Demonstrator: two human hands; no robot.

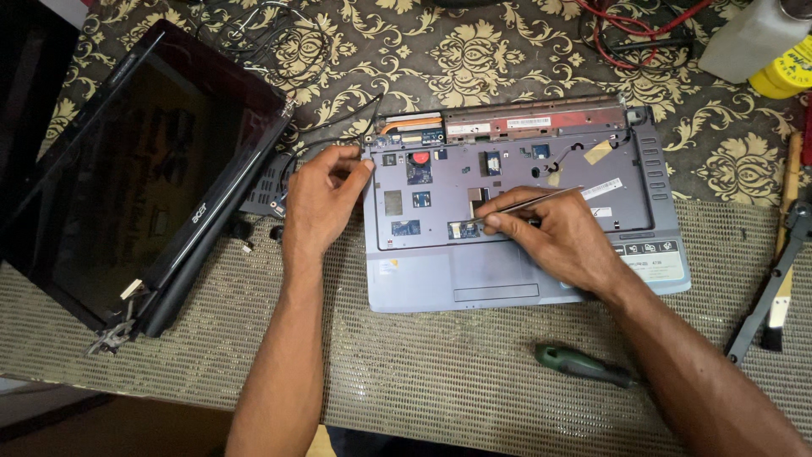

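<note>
Nearest the camera, a green-handled screwdriver (582, 365) lies loose on the mesh mat (423, 372), to the near right and well apart from both hands. Just past it sits the grey laptop base (499, 279), keyboard already off so the inner deck is bare. The right hand (554, 241) rests on the middle of that deck, fingers pressed together in a pinch on thin metal tweezers (529, 203), whose tips point left at a small connector near the deck's centre (too small to tell if they're actually touching it). The left hand (320, 203) is at the base's far-left corner, fingers curled, thumb and forefinger closed on the edge there. Left of that hand the detached black screen panel (144, 169) lies tilted on the patterned cloth (474, 51). Far right: red wires (626, 30), a white bottle (748, 38).
</note>
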